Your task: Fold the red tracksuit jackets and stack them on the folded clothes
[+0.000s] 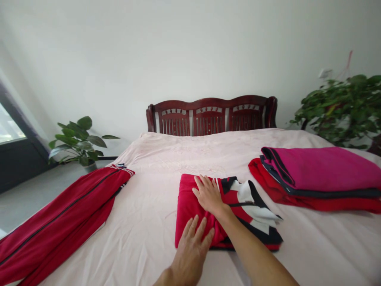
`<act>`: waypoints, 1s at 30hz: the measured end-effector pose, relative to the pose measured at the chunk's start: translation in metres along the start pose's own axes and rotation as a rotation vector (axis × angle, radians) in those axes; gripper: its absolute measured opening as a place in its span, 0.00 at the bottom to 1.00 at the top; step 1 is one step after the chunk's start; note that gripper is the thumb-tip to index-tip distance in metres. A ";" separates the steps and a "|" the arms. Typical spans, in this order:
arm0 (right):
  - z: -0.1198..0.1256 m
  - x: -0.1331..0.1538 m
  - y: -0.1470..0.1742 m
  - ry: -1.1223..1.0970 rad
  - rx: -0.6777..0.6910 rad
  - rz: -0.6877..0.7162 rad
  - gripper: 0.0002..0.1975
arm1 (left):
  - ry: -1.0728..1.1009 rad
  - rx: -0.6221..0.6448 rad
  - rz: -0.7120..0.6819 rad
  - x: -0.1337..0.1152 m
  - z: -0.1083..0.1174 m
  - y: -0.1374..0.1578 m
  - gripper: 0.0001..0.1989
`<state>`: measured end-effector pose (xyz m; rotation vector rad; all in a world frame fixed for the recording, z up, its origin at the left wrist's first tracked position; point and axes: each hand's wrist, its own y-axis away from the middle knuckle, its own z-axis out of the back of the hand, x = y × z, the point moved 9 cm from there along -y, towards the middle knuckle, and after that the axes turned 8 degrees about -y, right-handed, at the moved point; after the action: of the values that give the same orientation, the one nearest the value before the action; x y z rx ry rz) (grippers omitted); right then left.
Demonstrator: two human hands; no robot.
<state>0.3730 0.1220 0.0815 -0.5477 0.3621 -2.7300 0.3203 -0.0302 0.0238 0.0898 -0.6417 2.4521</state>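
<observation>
A red jacket (pixel 186 198) with black and white panels lies folded on the bed in front of me, its white collar toward the right. My right hand (pixel 208 194) rests flat on its upper part, fingers stretched out. Lower down, my left hand (pixel 193 244) lies on the jacket's near left part with its fingers spread. Neither hand grips the cloth. My right forearm crosses over the near side of the jacket and hides some of it.
Red track pants (pixel 68 214) with a dark stripe lie along the bed's left side. A stack of folded clothes (pixel 330 169), magenta on top, sits at the right. Behind the pink sheet (pixel 149 198) stands a dark wooden headboard (pixel 208 115). Potted plants (pixel 79 141) flank the bed.
</observation>
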 end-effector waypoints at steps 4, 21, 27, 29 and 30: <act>-0.035 -0.030 -0.003 0.078 0.101 -0.048 0.29 | -0.004 -0.036 -0.039 -0.007 0.008 0.002 0.26; -0.027 -0.005 -0.040 -0.012 0.073 -0.097 0.25 | 0.283 0.146 0.079 0.021 0.022 -0.023 0.18; -0.046 -0.014 -0.053 -0.042 0.071 -0.127 0.21 | 0.333 0.143 0.024 0.016 0.017 -0.017 0.18; -0.046 -0.022 -0.059 -0.051 0.043 -0.139 0.20 | 0.346 0.133 -0.009 0.014 0.015 -0.016 0.21; -0.045 -0.025 -0.061 -0.058 0.028 -0.144 0.19 | 0.344 0.120 -0.017 0.013 0.014 -0.016 0.23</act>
<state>0.3599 0.1956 0.0516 -0.6672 0.2793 -2.8447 0.3173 -0.0183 0.0453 -0.2728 -0.3414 2.4076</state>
